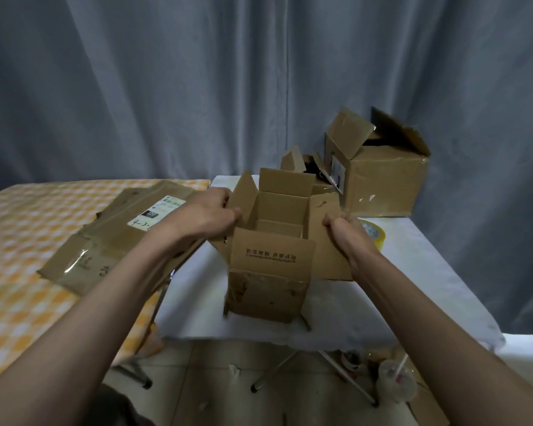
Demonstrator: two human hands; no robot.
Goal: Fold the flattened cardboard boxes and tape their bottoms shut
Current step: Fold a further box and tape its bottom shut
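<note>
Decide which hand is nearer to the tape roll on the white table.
Right. The right hand grips the box's right flap, just beside the tape roll. The left hand holds the left flap, across the box from it.

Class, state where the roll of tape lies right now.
In the head view, the tape roll lies on the white table, just beyond the right hand, before the large box.
</note>
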